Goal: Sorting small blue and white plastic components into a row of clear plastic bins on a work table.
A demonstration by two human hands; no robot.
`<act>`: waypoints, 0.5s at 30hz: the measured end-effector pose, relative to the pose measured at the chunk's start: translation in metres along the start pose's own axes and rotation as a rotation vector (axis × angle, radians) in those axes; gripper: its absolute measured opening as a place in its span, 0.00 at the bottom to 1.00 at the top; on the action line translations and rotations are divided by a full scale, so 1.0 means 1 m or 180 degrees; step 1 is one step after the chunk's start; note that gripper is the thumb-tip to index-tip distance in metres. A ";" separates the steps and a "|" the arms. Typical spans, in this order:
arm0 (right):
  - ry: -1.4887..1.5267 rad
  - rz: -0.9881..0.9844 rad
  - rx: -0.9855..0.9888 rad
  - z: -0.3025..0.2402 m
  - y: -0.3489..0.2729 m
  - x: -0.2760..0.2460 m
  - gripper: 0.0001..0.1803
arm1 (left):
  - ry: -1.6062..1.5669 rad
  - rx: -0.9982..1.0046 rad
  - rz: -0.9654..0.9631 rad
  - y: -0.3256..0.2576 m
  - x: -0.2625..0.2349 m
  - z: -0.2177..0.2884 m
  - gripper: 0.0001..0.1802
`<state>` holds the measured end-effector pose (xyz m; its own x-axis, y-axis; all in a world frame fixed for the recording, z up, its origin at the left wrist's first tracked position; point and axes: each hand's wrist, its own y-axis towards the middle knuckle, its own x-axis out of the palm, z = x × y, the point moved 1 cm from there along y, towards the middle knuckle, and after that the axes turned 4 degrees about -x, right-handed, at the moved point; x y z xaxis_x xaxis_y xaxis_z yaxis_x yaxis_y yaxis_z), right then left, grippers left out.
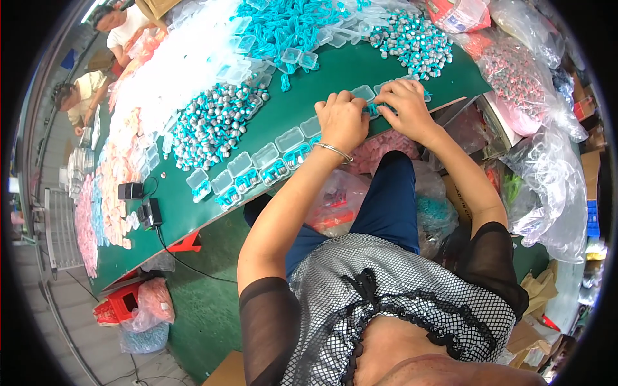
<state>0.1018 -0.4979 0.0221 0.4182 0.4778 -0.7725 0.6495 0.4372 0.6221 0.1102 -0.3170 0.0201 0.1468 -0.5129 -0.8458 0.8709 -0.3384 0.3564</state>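
Note:
A row of small clear plastic cases [264,155] with raised lids runs along the near edge of the green table [341,71]; several hold teal and grey pieces. Toward the row's right end, my left hand [344,120] bends its fingers down over a case. Close beside it, my right hand [407,108] is curled, its thumb and fingertips near my left fingers. A bit of teal shows between the hands, but what each one grips is hidden. Behind the row lie heaps of small grey-and-teal pieces, one on the left [209,125] and one on the right [415,45].
Teal cords [283,29] are heaped at the back among loose clear cases. Black adapters [149,212] with a cable sit at the left. Clear bags [515,71] bulge at the right. Two people work beyond the table's far left side. Bags lie under the table.

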 end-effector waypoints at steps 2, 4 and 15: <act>-0.0001 0.0016 -0.0006 0.005 0.005 -0.001 0.09 | -0.0039 -0.0001 0.0063 -0.001 -0.004 -0.002 0.12; -0.0105 0.0248 0.0271 0.028 0.018 0.002 0.10 | -0.0196 -0.0100 0.0019 -0.002 -0.015 -0.005 0.12; -0.1417 -0.0610 0.0641 0.117 0.057 0.047 0.10 | -0.0259 -0.0619 0.0314 -0.027 -0.086 -0.128 0.09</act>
<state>0.2328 -0.5396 0.0061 0.4808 0.0145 -0.8767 0.8317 0.3091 0.4612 0.1339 -0.1622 0.0322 0.2042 -0.6006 -0.7730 0.9294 -0.1290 0.3457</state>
